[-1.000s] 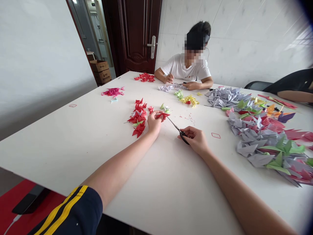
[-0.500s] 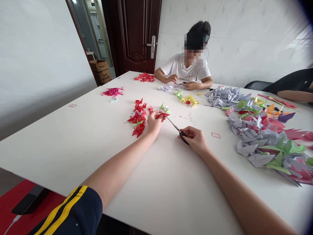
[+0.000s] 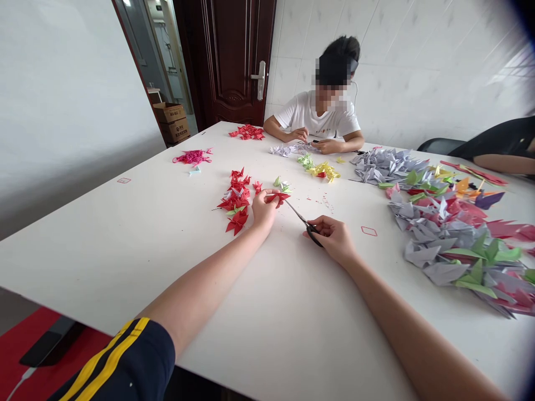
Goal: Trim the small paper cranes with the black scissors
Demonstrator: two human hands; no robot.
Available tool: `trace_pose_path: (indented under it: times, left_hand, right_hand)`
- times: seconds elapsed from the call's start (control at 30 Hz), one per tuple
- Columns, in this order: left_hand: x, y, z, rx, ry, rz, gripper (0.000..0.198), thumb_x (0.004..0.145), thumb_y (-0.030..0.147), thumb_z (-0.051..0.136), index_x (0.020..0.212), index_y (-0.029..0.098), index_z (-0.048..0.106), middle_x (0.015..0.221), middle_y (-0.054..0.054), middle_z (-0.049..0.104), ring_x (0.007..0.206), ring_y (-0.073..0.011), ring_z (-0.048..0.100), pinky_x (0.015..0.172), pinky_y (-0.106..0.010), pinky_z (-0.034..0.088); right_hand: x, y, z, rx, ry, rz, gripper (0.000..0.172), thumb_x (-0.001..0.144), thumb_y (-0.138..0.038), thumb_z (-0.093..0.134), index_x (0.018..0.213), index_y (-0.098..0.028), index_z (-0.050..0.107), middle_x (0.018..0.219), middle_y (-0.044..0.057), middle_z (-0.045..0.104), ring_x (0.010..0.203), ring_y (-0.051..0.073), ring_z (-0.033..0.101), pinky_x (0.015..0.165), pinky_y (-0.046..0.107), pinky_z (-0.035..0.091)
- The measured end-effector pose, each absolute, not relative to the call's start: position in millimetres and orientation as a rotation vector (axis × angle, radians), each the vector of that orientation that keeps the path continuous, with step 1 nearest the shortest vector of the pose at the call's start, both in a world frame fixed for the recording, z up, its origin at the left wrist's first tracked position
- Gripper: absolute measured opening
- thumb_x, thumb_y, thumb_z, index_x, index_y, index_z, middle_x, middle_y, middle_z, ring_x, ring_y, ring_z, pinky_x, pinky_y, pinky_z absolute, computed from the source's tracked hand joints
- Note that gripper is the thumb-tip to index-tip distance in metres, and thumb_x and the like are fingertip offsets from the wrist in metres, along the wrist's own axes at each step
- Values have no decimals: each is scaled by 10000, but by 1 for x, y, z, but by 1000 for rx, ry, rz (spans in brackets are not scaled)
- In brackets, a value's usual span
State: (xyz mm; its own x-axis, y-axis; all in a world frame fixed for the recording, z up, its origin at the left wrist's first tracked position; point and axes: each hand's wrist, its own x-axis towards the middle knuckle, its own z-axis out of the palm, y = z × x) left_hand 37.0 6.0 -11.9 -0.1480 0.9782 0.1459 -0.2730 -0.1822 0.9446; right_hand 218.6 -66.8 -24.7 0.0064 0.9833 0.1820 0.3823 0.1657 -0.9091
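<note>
Above the middle of the white table [image 3: 267,289], my left hand [image 3: 266,207] pinches a red folded paper piece [image 3: 279,197]. My right hand [image 3: 331,234] is closed on black-handled scissors [image 3: 299,215], whose blades point up and left, with the tips at the red paper. Whether the tips touch it is too small to tell. Left of my left hand lies a cluster of red paper cranes [image 3: 236,195] with a few white and green ones. A green and white crane [image 3: 283,184] lies just beyond the held paper.
A large heap of paper cranes [image 3: 451,223] covers the right side. Yellow cranes [image 3: 326,171], a pink pile [image 3: 193,156] and red cranes [image 3: 246,132] lie farther back. A person in white [image 3: 326,117] sits opposite; another person's arm [image 3: 505,163] rests at the right.
My hands, the red paper and the scissors look almost unmoved. The fingers of the person opposite have shifted slightly.
</note>
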Motion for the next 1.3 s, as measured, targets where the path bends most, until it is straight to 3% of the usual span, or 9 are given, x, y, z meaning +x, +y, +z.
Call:
trace_pose_path:
  times: [0.63,1.3]
  left_hand:
    - [39,6,-11,1030,943,1497,153,743,38,542,838,133,616,753,-55,666,670,-119,630,767,-302,513]
    - [38,8,-14,1060,952,1492,189,726,40,514,855,133,616,779,-66,675,686,-127,638,755,-299,513]
  right_hand:
    - [217,-67,-23,-1387,-1535,822,263,662,-346,751,852,-186,664,644,-21,547,554,104,461,518,244,359]
    - [219,-67,-24,-1370,-1539,849,288,677,-387,754,857,-185,655,637,-19,541,556,108,460,533,255,378]
